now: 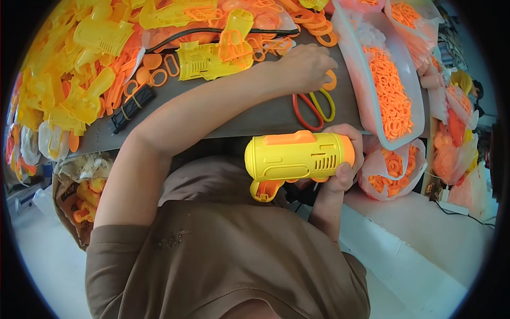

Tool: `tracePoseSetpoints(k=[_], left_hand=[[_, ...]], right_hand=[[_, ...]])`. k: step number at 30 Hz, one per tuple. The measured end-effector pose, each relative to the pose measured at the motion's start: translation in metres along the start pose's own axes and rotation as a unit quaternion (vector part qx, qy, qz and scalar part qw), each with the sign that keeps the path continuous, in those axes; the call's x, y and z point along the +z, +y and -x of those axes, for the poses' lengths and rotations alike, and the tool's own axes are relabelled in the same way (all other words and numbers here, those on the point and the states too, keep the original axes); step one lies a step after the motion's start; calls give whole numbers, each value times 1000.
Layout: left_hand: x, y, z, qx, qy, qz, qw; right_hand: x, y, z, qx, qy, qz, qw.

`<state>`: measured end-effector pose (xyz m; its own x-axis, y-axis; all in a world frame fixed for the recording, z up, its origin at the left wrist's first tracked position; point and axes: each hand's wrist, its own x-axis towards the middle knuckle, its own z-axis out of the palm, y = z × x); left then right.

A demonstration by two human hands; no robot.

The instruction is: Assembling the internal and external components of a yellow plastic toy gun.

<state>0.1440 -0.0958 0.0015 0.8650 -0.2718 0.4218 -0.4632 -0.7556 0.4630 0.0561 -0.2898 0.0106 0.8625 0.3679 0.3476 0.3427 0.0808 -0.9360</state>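
closest to my camera, a brown shirt (228,234) fills the lower part of my view. just past it, in front of the bench's near edge, i have the yellow housing (292,159) lying sideways above the lap: slotted along its side, an orange strip on top, an orange cap at its right end, a short stub hanging below. my right hand (345,159) grasps that capped end, thumb on the side toward me. to the right of that hand sits a plastic bag (372,186) of orange parts.

on the dark bench (255,109) i see a red loop handle (312,128) beside a yellow loop handle (332,106). beyond them, my left hand (308,66) reaches across, fingers bent down by an orange round piece (330,81); i cannot tell whether they grip it. right of this hand stands a translucent bin (351,69) holding small orange links (390,90).

over to the left lies a banded black block (132,109). farther off, i find heaped yellow shells (101,34) and a black cord (212,30).
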Motion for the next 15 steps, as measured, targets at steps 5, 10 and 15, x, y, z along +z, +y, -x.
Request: tracePoseSetpoints(k=[5, 10, 15], left_hand=[[28, 21, -41, -58, -177, -75, 980], [58, 56, -34, -109, -239, -160, 952], [98, 75, -25, 25, -138, -148, 979]], right_hand=[[-17, 4, 12, 4, 25, 1, 1000], [-24, 0, 19, 6, 47, 2, 999], [-25, -14, 27, 0, 63, 29, 998]])
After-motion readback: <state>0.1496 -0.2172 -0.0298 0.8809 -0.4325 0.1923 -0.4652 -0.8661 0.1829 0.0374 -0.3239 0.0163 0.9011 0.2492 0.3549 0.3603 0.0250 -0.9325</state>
